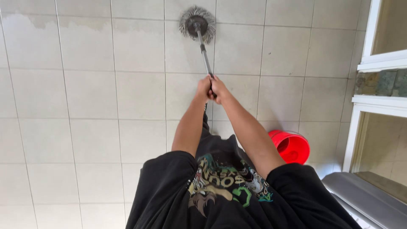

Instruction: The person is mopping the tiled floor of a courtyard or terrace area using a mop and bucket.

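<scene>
Both my arms stretch out ahead over a pale tiled floor (85,127). My left hand (203,88) and my right hand (218,88) are clasped side by side around the near end of a thin metal mop handle (204,53). The handle runs away from me to a round grey string mop head (197,23) lying flat on the tiles. A damp, darker band of floor (63,21) shows along the far edge beside the mop head.
A red bucket (291,146) stands on the tiles just right of my right forearm. White door or window frames (369,63) line the right side, with a grey sill or step (364,195) at the lower right.
</scene>
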